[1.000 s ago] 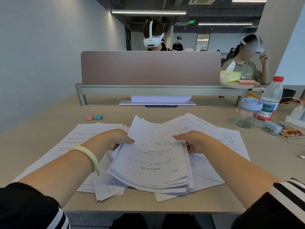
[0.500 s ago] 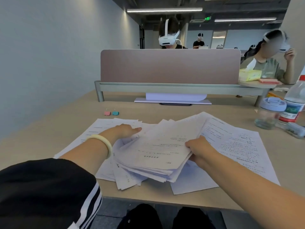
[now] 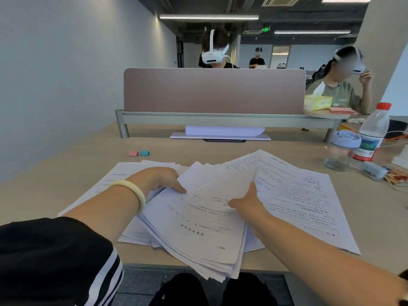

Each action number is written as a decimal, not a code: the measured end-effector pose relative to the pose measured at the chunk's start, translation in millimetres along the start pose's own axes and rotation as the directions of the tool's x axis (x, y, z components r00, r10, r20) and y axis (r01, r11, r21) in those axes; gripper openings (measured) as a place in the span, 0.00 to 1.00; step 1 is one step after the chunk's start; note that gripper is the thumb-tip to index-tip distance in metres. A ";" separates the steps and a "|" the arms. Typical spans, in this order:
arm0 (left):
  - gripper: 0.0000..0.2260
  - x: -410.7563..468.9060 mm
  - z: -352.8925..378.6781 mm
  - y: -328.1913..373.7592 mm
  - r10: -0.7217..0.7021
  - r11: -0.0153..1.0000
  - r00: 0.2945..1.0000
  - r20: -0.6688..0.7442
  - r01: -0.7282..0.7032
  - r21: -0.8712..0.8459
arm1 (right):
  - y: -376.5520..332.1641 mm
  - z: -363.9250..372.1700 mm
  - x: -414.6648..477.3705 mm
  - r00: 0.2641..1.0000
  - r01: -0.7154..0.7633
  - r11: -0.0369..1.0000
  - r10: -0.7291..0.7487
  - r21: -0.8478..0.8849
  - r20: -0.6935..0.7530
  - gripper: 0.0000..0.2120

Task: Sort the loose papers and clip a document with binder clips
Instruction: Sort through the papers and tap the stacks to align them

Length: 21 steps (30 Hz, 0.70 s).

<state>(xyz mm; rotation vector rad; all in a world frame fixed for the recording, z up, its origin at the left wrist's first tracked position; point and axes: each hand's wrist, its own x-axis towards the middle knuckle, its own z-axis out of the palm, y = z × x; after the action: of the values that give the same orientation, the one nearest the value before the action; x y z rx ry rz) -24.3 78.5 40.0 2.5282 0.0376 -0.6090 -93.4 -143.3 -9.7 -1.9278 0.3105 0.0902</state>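
The stack of papers (image 3: 198, 221) was thick, white, printed, its edges fanned and uneven, hanging over the desk's (image 3: 44, 173) near edge. The left hand (image 3: 161, 180) gripped its far left side; the right hand (image 3: 247, 202) gripped its right edge. Loose sheets (image 3: 309, 195) lay beneath, with two clips (image 3: 139, 153) farther left.

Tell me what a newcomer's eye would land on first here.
First, the thick stack of papers in the middle, gripped by the left hand and right hand, its near end hanging over the desk edge. Next, the pink clip and blue clip sitting far left, and the water bottle at right.
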 end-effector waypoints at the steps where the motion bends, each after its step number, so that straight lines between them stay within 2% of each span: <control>1: 0.17 -0.7 1.8 1.8 0.021 0.996 1.000 0.014 -0.020 -0.085 | -0.2 -3.4 3.8 1.000 -0.001 1.000 0.000 -0.007 -0.012 0.43; 3: 0.16 -3.7 6.5 5.5 0.089 0.969 0.996 -0.029 -0.093 -0.230 | 1.2 -11.9 9.4 0.998 -0.004 0.999 0.001 -0.054 -0.061 0.45; 6: 0.16 -10.6 9.3 9.4 0.211 0.891 0.964 -0.165 -0.259 -0.374 | 2.8 -28.3 12.5 0.980 0.010 0.998 -0.023 -0.064 -0.197 0.49; 8: 0.16 -19.3 8.3 13.0 0.279 0.784 0.924 -0.261 -0.376 -0.494 | 1.7 -39.6 13.0 0.975 0.046 0.998 -0.035 0.047 -0.220 0.50; 10: 0.16 -27.7 7.3 20.6 0.309 0.666 0.875 -0.373 -0.479 -0.572 | -10.7 -52.9 8.8 0.987 0.067 0.961 -0.025 0.267 -0.156 0.45; 12: 0.14 -34.6 4.6 32.0 0.290 0.614 0.817 -0.498 -0.558 -0.559 | -32.1 -68.9 7.4 0.989 0.148 0.920 -0.130 0.362 -0.074 0.28; 14: 0.15 -39.7 -1.4 45.8 0.263 0.600 0.752 -0.605 -0.618 -0.507 | -61.3 -85.2 5.3 0.956 0.294 0.885 -0.267 0.362 -0.124 0.18; 16: 0.18 -43.9 -8.0 58.4 0.266 0.584 0.682 -0.681 -0.676 -0.449 | -89.1 -100.1 2.4 0.909 0.413 0.857 -0.368 0.309 -0.194 0.17; 18: 0.19 -47.8 -10.9 67.4 0.299 0.569 0.621 -0.725 -0.726 -0.387 | -105.8 -110.7 -2.9 0.866 0.498 0.831 -0.458 0.248 -0.203 0.16; 21: 0.21 -50.2 -8.6 72.7 0.343 0.543 0.605 -0.719 -0.752 -0.373 | -106.4 -115.0 -4.1 0.850 0.527 0.822 -0.503 0.218 -0.156 0.19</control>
<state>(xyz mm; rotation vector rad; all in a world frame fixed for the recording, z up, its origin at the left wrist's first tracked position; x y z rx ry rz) -55.1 25.3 104.0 1.7380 -0.3261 0.4259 -79.7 -212.8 130.1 -1.6995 -0.1475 -0.3849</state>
